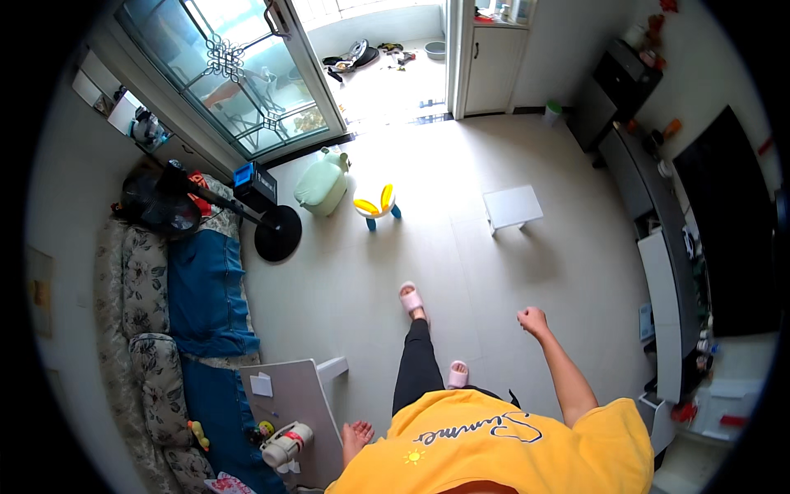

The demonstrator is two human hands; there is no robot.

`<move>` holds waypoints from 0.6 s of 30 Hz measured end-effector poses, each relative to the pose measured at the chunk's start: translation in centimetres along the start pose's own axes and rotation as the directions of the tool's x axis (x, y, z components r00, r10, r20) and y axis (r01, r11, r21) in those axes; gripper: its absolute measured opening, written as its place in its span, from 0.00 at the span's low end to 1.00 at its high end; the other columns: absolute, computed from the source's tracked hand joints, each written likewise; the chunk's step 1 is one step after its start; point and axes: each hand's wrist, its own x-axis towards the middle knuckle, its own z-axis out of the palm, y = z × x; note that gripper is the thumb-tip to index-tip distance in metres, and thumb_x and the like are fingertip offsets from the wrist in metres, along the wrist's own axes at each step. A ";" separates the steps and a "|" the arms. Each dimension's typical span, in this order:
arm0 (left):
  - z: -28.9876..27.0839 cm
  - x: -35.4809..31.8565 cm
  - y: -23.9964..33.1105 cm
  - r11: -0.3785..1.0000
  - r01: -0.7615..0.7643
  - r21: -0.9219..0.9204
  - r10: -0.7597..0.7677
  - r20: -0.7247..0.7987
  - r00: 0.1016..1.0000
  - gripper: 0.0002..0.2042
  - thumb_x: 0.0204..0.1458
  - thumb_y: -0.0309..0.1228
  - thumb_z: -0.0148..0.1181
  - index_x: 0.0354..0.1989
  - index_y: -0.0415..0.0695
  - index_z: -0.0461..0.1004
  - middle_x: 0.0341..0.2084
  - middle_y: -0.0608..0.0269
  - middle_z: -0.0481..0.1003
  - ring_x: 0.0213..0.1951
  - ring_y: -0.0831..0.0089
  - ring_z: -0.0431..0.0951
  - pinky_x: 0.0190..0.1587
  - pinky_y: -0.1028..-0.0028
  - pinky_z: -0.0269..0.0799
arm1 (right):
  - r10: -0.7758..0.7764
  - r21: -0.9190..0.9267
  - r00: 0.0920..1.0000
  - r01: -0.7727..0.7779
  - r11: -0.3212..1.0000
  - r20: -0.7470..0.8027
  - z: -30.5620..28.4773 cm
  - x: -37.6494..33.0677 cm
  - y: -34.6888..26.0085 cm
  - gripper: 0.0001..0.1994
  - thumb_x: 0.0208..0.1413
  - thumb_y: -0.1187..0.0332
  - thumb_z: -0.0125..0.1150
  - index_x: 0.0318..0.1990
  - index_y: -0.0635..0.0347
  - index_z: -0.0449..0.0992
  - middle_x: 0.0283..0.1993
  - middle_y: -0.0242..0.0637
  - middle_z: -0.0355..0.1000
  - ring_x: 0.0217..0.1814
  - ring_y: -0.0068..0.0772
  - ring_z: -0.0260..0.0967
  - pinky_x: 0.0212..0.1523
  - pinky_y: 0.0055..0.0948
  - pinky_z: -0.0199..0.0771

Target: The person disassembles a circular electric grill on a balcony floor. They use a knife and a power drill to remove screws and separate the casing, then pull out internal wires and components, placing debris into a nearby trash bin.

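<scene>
Grey table (300, 397) near unfurled left fingers (363, 427), white stool (513, 205) beyond clenched right fingers (523, 316)

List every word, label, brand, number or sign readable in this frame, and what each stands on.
Yellow T-shirt: dark cursive lettering, legible but not transcribed here; a small sun print beside it.
Black box with blue panel: any marks too small to read.
Containers above the white cabinet: any labels too small.

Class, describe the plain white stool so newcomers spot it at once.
From the glass door, go right across the pale floor. Ahead of the person's right hand stands the white stool. Its rectangular top sets it apart from the round stool with blue legs.
</scene>
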 end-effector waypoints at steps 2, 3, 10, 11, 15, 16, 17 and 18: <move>3.0 1.4 0.2 0.993 0.059 -0.100 -0.070 -0.108 0.992 0.20 0.55 0.46 0.35 0.32 0.40 0.62 0.29 0.54 0.69 0.32 0.59 0.70 0.37 0.57 0.69 | 0.001 0.012 1.000 -0.001 1.000 -0.009 -1.5 5.0 -3.6 0.13 0.42 0.61 0.53 0.18 0.60 0.74 0.15 0.35 0.70 0.15 0.26 0.67 0.22 0.27 0.70; 5.0 2.3 1.3 0.981 -0.016 -0.191 0.009 -0.035 0.999 0.18 0.54 0.45 0.36 0.30 0.40 0.62 0.27 0.54 0.68 0.31 0.59 0.70 0.36 0.58 0.69 | 0.006 -0.022 1.000 -0.006 1.000 0.009 -1.4 7.3 -4.6 0.13 0.43 0.60 0.53 0.18 0.60 0.74 0.15 0.35 0.70 0.15 0.26 0.67 0.22 0.27 0.70; 22.6 6.7 13.7 1.000 0.002 -0.022 0.001 0.141 0.990 0.20 0.56 0.46 0.32 0.34 0.42 0.63 0.27 0.54 0.71 0.31 0.59 0.73 0.32 0.58 0.70 | 0.369 -0.006 0.876 -0.387 0.922 0.310 -5.5 13.9 -8.8 0.09 0.43 0.66 0.53 0.18 0.61 0.73 0.15 0.35 0.68 0.13 0.28 0.64 0.13 0.26 0.63; 25.8 6.8 16.0 1.000 -0.001 -0.005 0.001 0.129 0.992 0.20 0.56 0.46 0.32 0.36 0.42 0.63 0.27 0.55 0.71 0.31 0.60 0.73 0.33 0.58 0.70 | 0.411 0.026 0.861 -0.438 0.899 0.299 -6.4 14.1 -9.7 0.09 0.43 0.67 0.53 0.18 0.61 0.72 0.15 0.36 0.67 0.12 0.28 0.63 0.12 0.26 0.62; 42.1 6.5 26.3 0.986 -0.136 0.094 0.115 0.199 0.973 0.20 0.57 0.47 0.34 0.40 0.43 0.65 0.29 0.58 0.72 0.33 0.64 0.73 0.34 0.59 0.70 | 0.646 0.055 0.671 -0.708 0.704 0.364 -8.6 19.0 -10.1 0.09 0.45 0.67 0.52 0.19 0.62 0.70 0.15 0.35 0.66 0.14 0.29 0.64 0.14 0.27 0.65; 46.3 6.6 28.4 0.977 -0.182 0.110 0.152 0.236 0.960 0.20 0.57 0.48 0.35 0.40 0.43 0.65 0.30 0.59 0.72 0.33 0.65 0.73 0.35 0.59 0.69 | 0.646 0.049 0.666 -0.710 0.703 0.374 -9.1 20.7 -10.8 0.09 0.46 0.68 0.51 0.18 0.61 0.68 0.14 0.35 0.64 0.13 0.29 0.63 0.13 0.27 0.64; 50.6 6.4 30.2 0.971 -0.216 0.100 0.186 0.253 0.949 0.19 0.57 0.48 0.35 0.40 0.44 0.65 0.29 0.60 0.72 0.33 0.65 0.73 0.35 0.60 0.69 | 0.646 0.040 0.661 -0.711 0.703 0.382 -10.0 22.4 -11.6 0.09 0.46 0.69 0.51 0.17 0.61 0.67 0.14 0.35 0.63 0.12 0.29 0.61 0.13 0.27 0.63; 54.7 6.1 31.6 0.965 -0.245 0.094 0.213 0.269 0.939 0.19 0.57 0.48 0.36 0.40 0.45 0.65 0.29 0.61 0.72 0.33 0.65 0.73 0.35 0.60 0.69 | 0.643 0.060 0.665 -0.712 0.700 0.380 -10.6 24.8 -11.2 0.11 0.47 0.67 0.49 0.16 0.61 0.66 0.14 0.35 0.63 0.12 0.29 0.61 0.12 0.27 0.61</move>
